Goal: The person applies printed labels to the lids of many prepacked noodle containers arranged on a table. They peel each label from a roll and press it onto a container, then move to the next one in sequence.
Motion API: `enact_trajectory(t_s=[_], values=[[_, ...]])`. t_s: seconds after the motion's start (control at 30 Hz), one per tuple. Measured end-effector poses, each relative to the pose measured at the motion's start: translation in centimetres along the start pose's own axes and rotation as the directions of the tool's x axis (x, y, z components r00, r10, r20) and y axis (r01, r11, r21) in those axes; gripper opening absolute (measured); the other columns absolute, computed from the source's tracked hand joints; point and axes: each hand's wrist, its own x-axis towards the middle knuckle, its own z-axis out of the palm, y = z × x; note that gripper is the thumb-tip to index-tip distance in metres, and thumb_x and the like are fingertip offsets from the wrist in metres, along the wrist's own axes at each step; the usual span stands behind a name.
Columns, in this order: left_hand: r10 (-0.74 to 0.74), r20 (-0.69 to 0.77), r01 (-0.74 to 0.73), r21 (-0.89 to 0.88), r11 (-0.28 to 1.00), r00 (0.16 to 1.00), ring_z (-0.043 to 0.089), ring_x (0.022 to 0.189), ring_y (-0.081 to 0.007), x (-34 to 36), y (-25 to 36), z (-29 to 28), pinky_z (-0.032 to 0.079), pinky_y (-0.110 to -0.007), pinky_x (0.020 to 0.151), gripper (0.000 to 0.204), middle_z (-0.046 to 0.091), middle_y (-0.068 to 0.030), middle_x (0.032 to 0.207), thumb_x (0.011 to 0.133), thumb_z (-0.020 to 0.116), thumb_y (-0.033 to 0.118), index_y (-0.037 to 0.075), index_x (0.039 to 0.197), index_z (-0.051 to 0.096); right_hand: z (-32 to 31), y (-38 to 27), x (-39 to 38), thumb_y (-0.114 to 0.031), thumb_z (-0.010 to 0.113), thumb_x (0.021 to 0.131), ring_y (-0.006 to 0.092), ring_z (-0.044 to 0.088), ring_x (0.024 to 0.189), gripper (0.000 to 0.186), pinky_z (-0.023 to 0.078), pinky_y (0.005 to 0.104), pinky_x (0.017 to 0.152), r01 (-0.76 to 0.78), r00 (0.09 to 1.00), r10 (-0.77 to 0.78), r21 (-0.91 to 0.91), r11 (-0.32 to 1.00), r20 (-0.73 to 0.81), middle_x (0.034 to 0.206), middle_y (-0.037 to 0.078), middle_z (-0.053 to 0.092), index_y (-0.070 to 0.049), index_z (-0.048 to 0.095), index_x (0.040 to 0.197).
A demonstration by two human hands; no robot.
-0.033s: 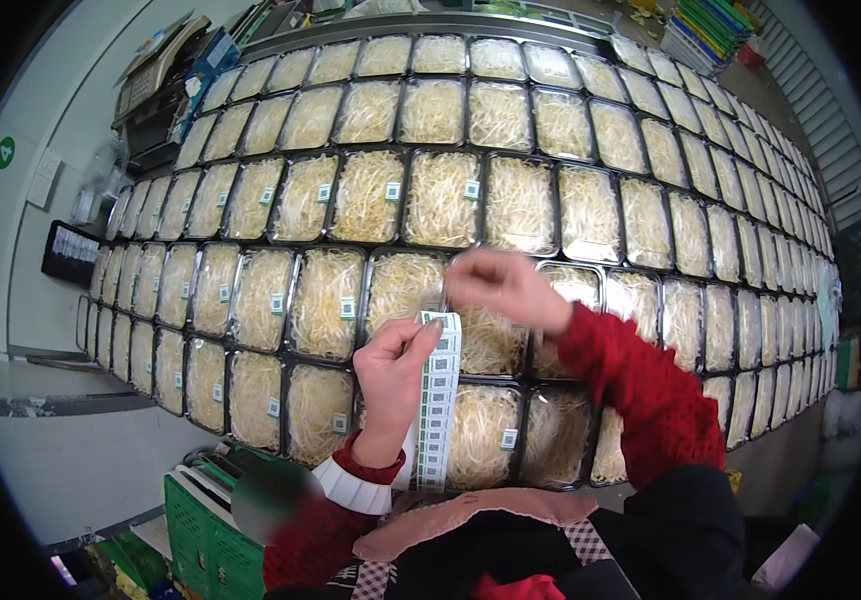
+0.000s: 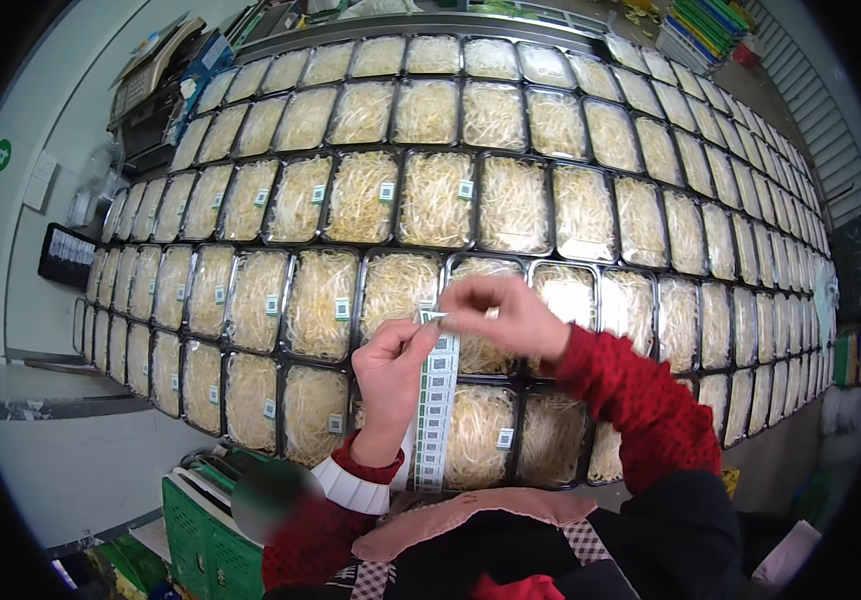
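My left hand (image 2: pixel 390 372) pinches a long strip of stickers (image 2: pixel 435 415) between thumb and fingers. Small green-and-white labels run down the strip, which hangs toward my apron. At its top end my right hand (image 2: pixel 510 318) has thumb and forefinger closed on a label, mostly hidden by the fingertips. Beneath both hands lie film-covered black trays of bean sprouts (image 2: pixel 322 308) in tight rows. A label (image 2: pixel 342 309) sits on that tray, left of my hands; the tray of sprouts (image 2: pixel 515 208) beyond my right hand shows none.
Many more sprout trays (image 2: pixel 558 122) stretch far back and to the right. A green crate (image 2: pixel 190 535) stands at the lower left. Stacked coloured crates (image 2: pixel 702 35) are at the far right, and a black rack (image 2: pixel 68 256) is by the left wall.
My right hand has come left and slightly down, so its fingertips now meet the top of the sticker strip. My left hand stays nearly where it was.
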Motion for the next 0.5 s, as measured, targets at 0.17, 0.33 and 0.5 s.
enact_trajectory(t_s=[0.17, 0.33, 0.5], values=[[-0.095, 0.062, 0.097, -0.037, 0.995, 0.994, 0.051, 0.063, -0.0035, -1.0, -0.1, 2.1, 0.039, -0.019, 0.054, 0.009, 0.061, 0.0005, 0.075, 0.083, 0.071, 0.004, -0.002, 0.078, 0.067, 1.5, -0.5, -4.6, -0.012, 0.069, 0.085, 0.0105, 0.06, 0.074, 0.017, 0.049, 0.0238, 0.068, 0.058, 0.953, -0.038, 0.059, 0.997, -0.3, 0.083, 0.005, 0.065, 0.0, 0.066, 0.097], [-0.137, 0.223, 0.126, 0.061, 0.99, 0.965, 0.05, 0.064, -0.0026, -3.2, -1.3, 3.3, 0.038, -0.019, 0.056, 0.008, 0.058, 0.0026, 0.072, 0.082, 0.073, 0.002, -0.001, 0.079, 0.065, -9.9, 1.5, 0.1, -0.005, 0.06, 0.087, 0.0184, 0.064, 0.072, 0.003, 0.051, 0.0333, 0.062, 0.124, 0.942, -0.257, -0.483, 0.867, -0.218, 0.077, 0.007, 0.066, -0.005, 0.062, 0.088], [-0.112, 0.231, 0.117, -0.007, 0.993, 0.966, 0.05, 0.068, -0.0035, -3.8, -1.7, 3.8, 0.039, -0.02, 0.058, 0.008, 0.056, 0.0003, 0.079, 0.082, 0.071, 0.0, -0.004, 0.081, 0.064, -17.2, 4.4, 5.4, -0.015, 0.061, 0.081, 0.0332, 0.063, 0.073, 0.008, 0.046, 0.0445, 0.062, 0.12, 0.992, -0.057, -0.962, 0.245, 0.11, 0.077, 0.01, 0.062, -0.011, 0.056, 0.084]])
